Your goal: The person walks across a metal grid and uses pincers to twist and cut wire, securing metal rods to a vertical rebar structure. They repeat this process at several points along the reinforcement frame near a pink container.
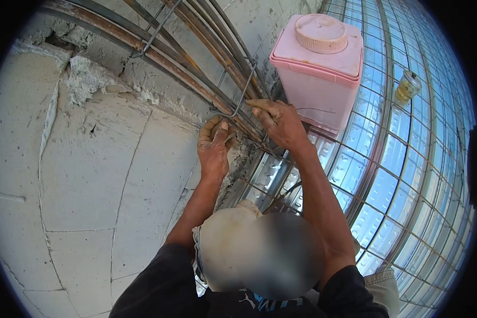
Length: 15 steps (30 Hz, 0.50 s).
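Observation:
A bundle of long rusty rebar (164, 59) runs down along the wall to my hands. A thin bent steel stirrup (244, 89) loops around the bars. My right hand (283, 123) is closed at the right side of the bundle, its thumb and forefinger pinching at the stirrup. Below the loop's lower corner, my left hand (213, 149) has its fingers curled and its thumb pressed toward them. What sits between those fingertips is too small to make out.
A pink lidded plastic container (318, 79) stands just right of my right hand. Farther right, a small can (408, 87) sits on ribbed metal decking (373, 153) under a wire grid. The block wall (95, 175) is on the left, with broken mortar (93, 79) along its edge.

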Tool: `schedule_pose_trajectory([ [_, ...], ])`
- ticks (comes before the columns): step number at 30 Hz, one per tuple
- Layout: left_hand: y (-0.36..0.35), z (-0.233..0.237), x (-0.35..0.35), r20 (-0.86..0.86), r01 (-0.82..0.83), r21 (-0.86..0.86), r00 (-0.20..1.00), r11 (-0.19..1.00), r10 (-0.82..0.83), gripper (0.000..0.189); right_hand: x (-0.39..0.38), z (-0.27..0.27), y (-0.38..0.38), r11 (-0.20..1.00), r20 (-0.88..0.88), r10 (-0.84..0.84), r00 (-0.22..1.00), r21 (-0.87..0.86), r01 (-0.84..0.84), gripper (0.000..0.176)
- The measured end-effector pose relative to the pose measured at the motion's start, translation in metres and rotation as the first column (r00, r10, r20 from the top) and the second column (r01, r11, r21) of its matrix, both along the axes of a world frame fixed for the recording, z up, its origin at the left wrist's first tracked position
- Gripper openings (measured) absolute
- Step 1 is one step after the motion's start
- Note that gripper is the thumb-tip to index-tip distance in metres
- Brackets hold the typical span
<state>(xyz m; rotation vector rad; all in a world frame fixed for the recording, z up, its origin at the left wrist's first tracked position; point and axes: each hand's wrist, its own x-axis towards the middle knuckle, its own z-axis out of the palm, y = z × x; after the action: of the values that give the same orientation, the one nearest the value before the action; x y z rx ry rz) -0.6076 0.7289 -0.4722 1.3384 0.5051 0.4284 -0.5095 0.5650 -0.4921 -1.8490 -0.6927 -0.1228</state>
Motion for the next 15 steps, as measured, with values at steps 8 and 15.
schedule_pose_trajectory([
  [8,0.023,-0.005,-0.009,0.122,-0.103,0.367,0.991,0.925,0.062,0.019,-0.003,0.011,0.014,0.973,-0.272,0.174,0.947,0.197,-0.122,0.03],
  [15,0.026,0.022,-0.027,0.061,0.048,0.511,0.994,0.859,-0.091,0.017,-0.006,0.007,0.03,0.943,-0.395,0.134,0.909,0.332,0.005,0.031],
])
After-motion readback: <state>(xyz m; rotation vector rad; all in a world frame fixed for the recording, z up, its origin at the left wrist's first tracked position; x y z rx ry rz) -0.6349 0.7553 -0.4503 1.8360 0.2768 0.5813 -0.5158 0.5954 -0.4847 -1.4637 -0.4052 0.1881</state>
